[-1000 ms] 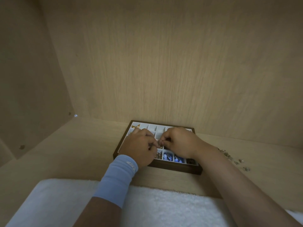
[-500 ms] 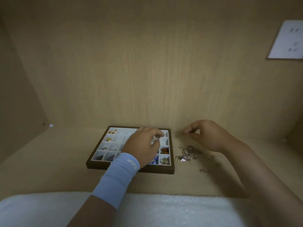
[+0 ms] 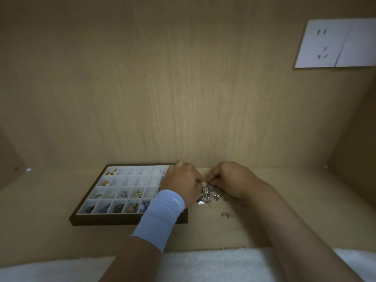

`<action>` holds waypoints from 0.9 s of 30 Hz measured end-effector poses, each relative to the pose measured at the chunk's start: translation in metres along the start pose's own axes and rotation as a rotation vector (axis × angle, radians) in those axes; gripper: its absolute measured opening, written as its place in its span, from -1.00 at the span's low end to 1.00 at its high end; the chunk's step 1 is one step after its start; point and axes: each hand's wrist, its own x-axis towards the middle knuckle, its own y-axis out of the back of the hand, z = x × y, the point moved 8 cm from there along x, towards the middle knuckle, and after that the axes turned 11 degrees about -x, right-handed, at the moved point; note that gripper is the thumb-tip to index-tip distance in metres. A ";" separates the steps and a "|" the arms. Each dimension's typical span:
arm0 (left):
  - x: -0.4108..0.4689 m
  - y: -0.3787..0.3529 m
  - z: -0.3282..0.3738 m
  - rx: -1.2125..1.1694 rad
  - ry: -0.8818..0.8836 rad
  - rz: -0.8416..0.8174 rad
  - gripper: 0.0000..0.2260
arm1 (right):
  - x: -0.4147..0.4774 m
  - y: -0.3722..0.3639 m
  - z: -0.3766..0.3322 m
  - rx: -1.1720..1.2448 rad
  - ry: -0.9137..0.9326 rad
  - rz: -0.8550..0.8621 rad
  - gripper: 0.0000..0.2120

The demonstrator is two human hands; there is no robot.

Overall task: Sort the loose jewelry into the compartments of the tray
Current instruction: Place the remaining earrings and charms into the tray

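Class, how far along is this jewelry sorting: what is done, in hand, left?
Done: pieces lie in the tray, nearer rows and left column. In hand: left hand and right hand pick at the silver pile beside it. Left: that pile, one stray piece.

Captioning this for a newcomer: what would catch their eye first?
The left hand, in a pale blue wristband, and the right hand meet over a heap of silvery jewelry, the right's fingers pinching at it. Left of it lies a dark-framed tray with gold and blue pieces; a white socket sits upper right.
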 end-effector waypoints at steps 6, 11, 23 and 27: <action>-0.008 0.009 0.005 -0.114 -0.097 0.092 -0.80 | 0.001 -0.003 0.011 0.153 -0.051 0.011 -0.91; -0.016 0.022 0.002 -0.507 0.011 0.134 -0.87 | -0.004 0.011 0.010 0.530 -0.054 0.114 -0.86; -0.034 0.067 -0.020 -0.938 0.167 0.244 -0.93 | -0.009 0.021 -0.030 0.984 -0.067 0.182 -0.86; -0.052 0.084 -0.034 -0.825 0.105 0.195 -0.93 | -0.012 0.017 -0.058 0.989 -0.028 0.165 -0.90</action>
